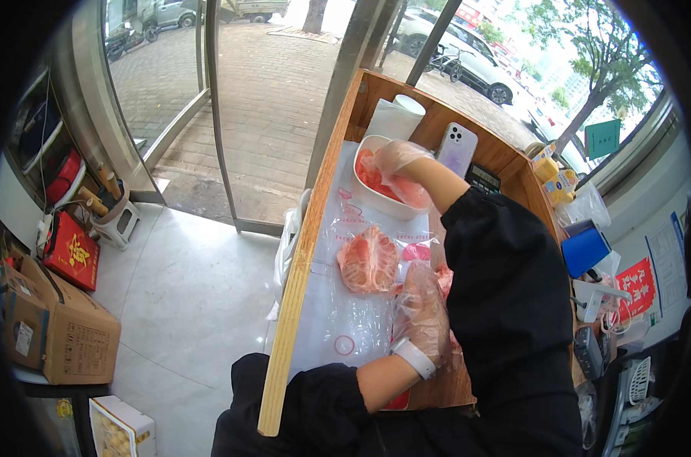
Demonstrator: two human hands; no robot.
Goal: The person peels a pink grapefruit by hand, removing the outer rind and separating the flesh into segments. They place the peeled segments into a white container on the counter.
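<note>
My right hand [401,163], in a clear plastic glove, reaches into a white oval bowl [394,207] of red citrus pulp [368,171]; its fingertips are partly hidden, so its hold cannot be told. Nearer to me, my left hand [422,308], also gloved and with a white band at the wrist, is over the plastic sheet [345,320]. Whether its fingers hold anything cannot be seen. Just left of and above it lies a peeled half of a red pomelo [369,261], its membranes showing. More pink pieces [445,279] are partly hidden beside my right sleeve.
Behind the bowl stand a white roll [408,105] and a phone [456,149], with a calculator [485,178] beside it. A wooden rim [308,257] borders the counter on the left. Cartons and a blue holder [585,248] line the right side. Cardboard boxes [82,325] stand on the floor.
</note>
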